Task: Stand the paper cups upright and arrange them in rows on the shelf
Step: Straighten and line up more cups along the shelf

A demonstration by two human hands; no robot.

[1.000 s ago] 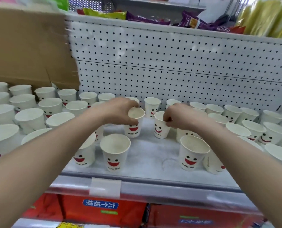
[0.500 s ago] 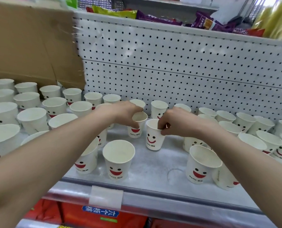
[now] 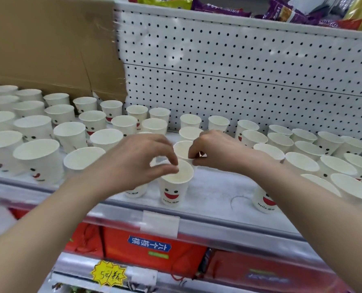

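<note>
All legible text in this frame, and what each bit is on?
"Hello" plus blurred characters: front cup
"Hello" plus blurred characters: right cup
"六个核桃", upside down: blue label on red box
"5元/", rest unclear: yellow tag
Too blurred to read: right box label, snack packs
Print hidden: rear cup
Blank: rail tag

Cardboard (image 3: 49, 45), snack packets (image 3: 218, 9), red boxes (image 3: 150, 250), price sticker (image 3: 109, 272)

The white shelf (image 3: 214, 193) carries upright paper cups (image 3: 173, 182).
</note>
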